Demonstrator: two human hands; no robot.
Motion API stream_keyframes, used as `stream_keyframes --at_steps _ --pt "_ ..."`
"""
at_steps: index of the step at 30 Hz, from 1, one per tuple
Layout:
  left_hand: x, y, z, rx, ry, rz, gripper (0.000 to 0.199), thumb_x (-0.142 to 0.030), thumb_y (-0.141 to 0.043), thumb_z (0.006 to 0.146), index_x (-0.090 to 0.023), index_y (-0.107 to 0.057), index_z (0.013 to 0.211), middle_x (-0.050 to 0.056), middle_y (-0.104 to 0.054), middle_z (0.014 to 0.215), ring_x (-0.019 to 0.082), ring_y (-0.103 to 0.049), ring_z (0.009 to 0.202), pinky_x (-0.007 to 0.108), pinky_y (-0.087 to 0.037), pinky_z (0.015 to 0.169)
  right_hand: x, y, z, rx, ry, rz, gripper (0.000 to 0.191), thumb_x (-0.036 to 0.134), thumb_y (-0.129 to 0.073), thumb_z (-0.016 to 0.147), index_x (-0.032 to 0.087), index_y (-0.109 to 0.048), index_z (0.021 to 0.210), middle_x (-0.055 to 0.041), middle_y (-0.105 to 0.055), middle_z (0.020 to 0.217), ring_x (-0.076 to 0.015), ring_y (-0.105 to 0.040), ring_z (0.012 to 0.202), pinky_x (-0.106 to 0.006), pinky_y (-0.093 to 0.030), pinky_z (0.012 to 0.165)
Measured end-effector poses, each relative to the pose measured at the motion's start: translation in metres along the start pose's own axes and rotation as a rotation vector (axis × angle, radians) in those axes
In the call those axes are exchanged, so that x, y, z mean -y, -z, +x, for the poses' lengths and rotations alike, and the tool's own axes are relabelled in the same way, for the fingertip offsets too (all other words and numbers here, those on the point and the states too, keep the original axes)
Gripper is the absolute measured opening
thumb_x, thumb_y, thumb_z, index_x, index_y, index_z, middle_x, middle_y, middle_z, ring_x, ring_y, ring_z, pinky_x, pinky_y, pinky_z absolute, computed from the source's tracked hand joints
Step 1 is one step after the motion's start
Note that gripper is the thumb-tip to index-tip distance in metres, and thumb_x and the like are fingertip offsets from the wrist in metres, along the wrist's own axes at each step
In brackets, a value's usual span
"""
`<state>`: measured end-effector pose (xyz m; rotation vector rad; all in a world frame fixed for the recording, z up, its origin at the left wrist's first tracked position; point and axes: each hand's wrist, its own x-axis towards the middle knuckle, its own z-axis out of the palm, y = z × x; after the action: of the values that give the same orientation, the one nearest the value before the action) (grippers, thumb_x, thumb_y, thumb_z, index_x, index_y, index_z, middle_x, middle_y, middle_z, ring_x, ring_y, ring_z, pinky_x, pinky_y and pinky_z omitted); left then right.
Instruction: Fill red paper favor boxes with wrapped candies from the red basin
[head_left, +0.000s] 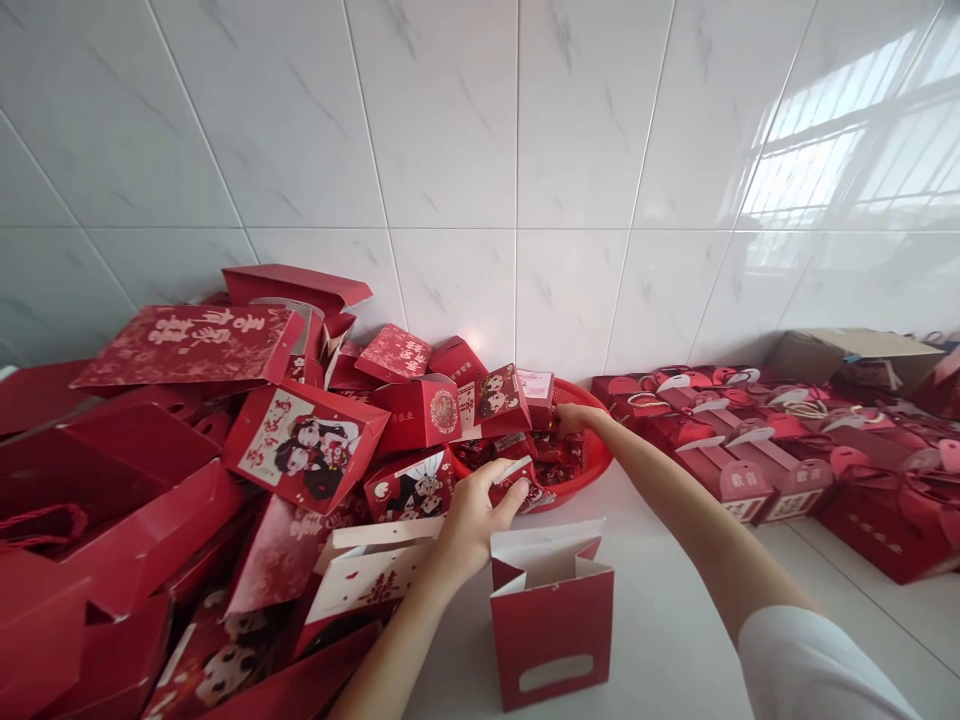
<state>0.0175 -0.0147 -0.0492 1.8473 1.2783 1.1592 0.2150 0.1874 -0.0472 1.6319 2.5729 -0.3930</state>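
My left hand (476, 515) is closed on a small red packet (516, 476), just above and behind an open red gift box (553, 630). That box stands upright on the white surface, its top open and an oval window low on its front. Farther back, my right hand (576, 418) reaches into a red plastic basket (596, 465) that holds small red wrapped items (559, 452). Its fingers are bent down among the items, and what they touch is hidden.
A big heap of red gift boxes (307, 445) fills the left side and leans over the basket. Rows of closed red boxes (724, 470) stand at the right, with a brown cardboard box (862, 345) behind. A tiled wall (450, 130) rises at the back.
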Motion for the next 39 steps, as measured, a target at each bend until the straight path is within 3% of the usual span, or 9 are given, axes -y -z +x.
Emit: stream_keyframes --at_steps 3,5,7,11,14,18,23,32,39 --pt "0.000 0.000 0.000 0.003 0.010 -0.012 0.029 -0.041 -0.059 0.089 -0.019 -0.072 0.102 0.008 -0.078 0.104 0.028 -0.071 0.099 0.034 -0.051 0.088 -0.004 0.008 -0.007 0.062 0.003 0.166 0.016 0.025 -0.071 0.090 0.012 -0.068 0.098 -0.0037 -0.068 0.087 -0.0140 -0.064 0.072 -0.027 -0.055 0.065" --pt "0.000 0.000 0.001 -0.004 0.003 -0.026 0.030 -0.041 -0.059 0.088 -0.018 -0.072 0.103 0.008 -0.078 0.105 0.028 -0.070 0.100 0.034 -0.051 0.088 -0.008 0.014 -0.016 0.072 0.025 0.282 0.012 0.021 -0.075 0.082 0.011 -0.067 0.081 0.0008 -0.060 0.065 -0.0115 -0.056 0.057 -0.024 -0.047 0.055" --pt "-0.001 0.000 0.001 -0.005 -0.002 -0.040 0.030 -0.041 -0.059 0.088 -0.018 -0.073 0.102 0.008 -0.078 0.105 0.028 -0.070 0.100 0.033 -0.051 0.089 -0.012 0.019 -0.029 0.069 0.064 0.399 0.015 0.025 -0.074 0.079 0.012 -0.066 0.077 0.0041 -0.052 0.056 -0.0093 -0.047 0.050 -0.023 -0.040 0.049" --pt "-0.003 0.000 0.001 0.010 0.027 -0.043 0.032 -0.043 -0.059 0.088 -0.017 -0.073 0.100 0.009 -0.077 0.102 0.029 -0.069 0.101 0.034 -0.050 0.091 -0.016 0.022 -0.058 0.050 0.156 0.614 0.037 0.048 -0.071 0.078 0.013 -0.067 0.090 0.0051 -0.051 0.061 -0.0066 -0.041 0.050 -0.022 -0.033 0.046" --pt "-0.004 -0.001 0.001 0.007 0.031 -0.054 0.032 -0.044 -0.060 0.088 -0.018 -0.074 0.099 0.007 -0.077 0.096 0.028 -0.069 0.098 0.033 -0.050 0.089 -0.014 0.019 -0.073 0.074 0.235 0.828 0.046 0.056 -0.077 0.071 0.014 -0.066 0.087 0.0063 -0.049 0.059 -0.0053 -0.037 0.048 -0.021 -0.029 0.045" --pt "-0.003 -0.002 0.001 0.016 0.020 -0.084 0.033 -0.045 -0.059 0.089 -0.018 -0.073 0.101 0.004 -0.077 0.097 0.025 -0.068 0.095 0.031 -0.049 0.086 -0.006 0.014 -0.083 0.138 0.237 0.901 0.045 0.052 -0.081 0.069 0.015 -0.069 0.091 0.0064 -0.052 0.058 -0.0063 -0.044 0.045 -0.021 -0.034 0.044" --pt "-0.005 -0.001 0.001 -0.008 0.032 -0.064 0.035 -0.048 -0.057 0.089 -0.017 -0.071 0.099 0.005 -0.076 0.097 0.025 -0.067 0.093 0.032 -0.049 0.084 0.001 0.011 -0.086 0.123 0.223 0.913 0.050 0.050 -0.083 0.070 0.015 -0.071 0.103 0.0019 -0.064 0.069 -0.0078 -0.056 0.048 -0.019 -0.039 0.045" --pt "-0.003 -0.002 0.002 -0.035 0.060 -0.123 0.043 -0.050 -0.059 0.089 -0.015 -0.071 0.110 0.006 -0.076 0.094 0.026 -0.068 0.091 0.032 -0.051 0.079 0.004 -0.002 -0.079 -0.019 0.248 1.007 0.045 0.047 -0.087 0.064 0.013 -0.075 0.091 0.0015 -0.062 0.066 -0.0060 -0.047 0.049 -0.020 -0.037 0.044" --pt "0.007 -0.005 0.005 -0.077 0.037 -0.170 0.042 -0.049 -0.060 0.088 -0.017 -0.070 0.112 0.009 -0.077 0.109 0.028 -0.071 0.103 0.037 -0.053 0.089 0.010 -0.009 -0.077 -0.104 0.262 1.025 0.045 0.050 -0.083 0.067 0.013 -0.074 0.091 -0.0004 -0.064 0.070 -0.0091 -0.049 0.055 -0.023 -0.039 0.048"
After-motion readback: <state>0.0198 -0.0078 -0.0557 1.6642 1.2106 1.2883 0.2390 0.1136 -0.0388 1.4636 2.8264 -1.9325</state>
